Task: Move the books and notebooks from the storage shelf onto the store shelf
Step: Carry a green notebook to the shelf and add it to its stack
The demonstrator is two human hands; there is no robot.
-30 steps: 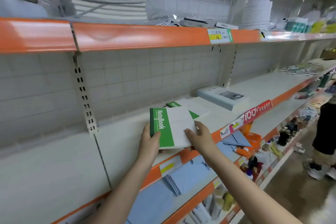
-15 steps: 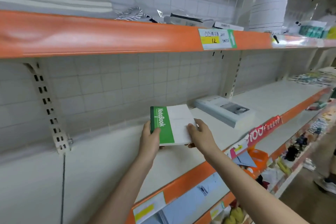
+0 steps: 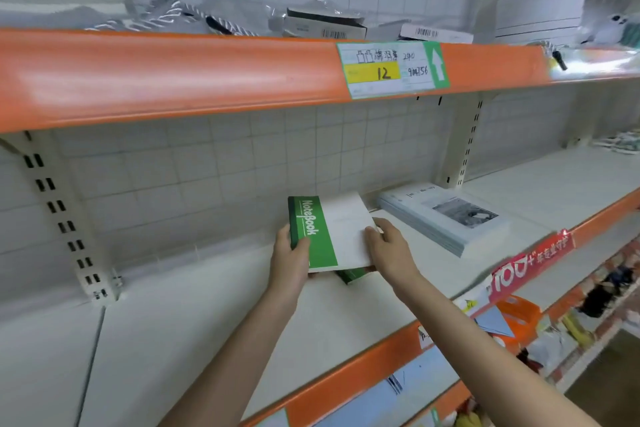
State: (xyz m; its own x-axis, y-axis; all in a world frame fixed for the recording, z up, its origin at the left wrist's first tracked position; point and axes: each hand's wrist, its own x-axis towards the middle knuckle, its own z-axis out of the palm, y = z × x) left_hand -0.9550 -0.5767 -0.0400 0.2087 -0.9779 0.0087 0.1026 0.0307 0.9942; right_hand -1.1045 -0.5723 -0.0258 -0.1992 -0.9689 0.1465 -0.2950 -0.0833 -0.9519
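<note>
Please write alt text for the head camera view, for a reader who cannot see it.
Both hands, left and right, hold a green and white notebook over a white store shelf, left of a stack of grey books.

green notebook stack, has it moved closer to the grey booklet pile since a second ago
Yes. The green notebook stack, held by the left hand and right hand, has moved deeper onto the shelf and nearer the grey booklet pile, which lies flat there.
</note>
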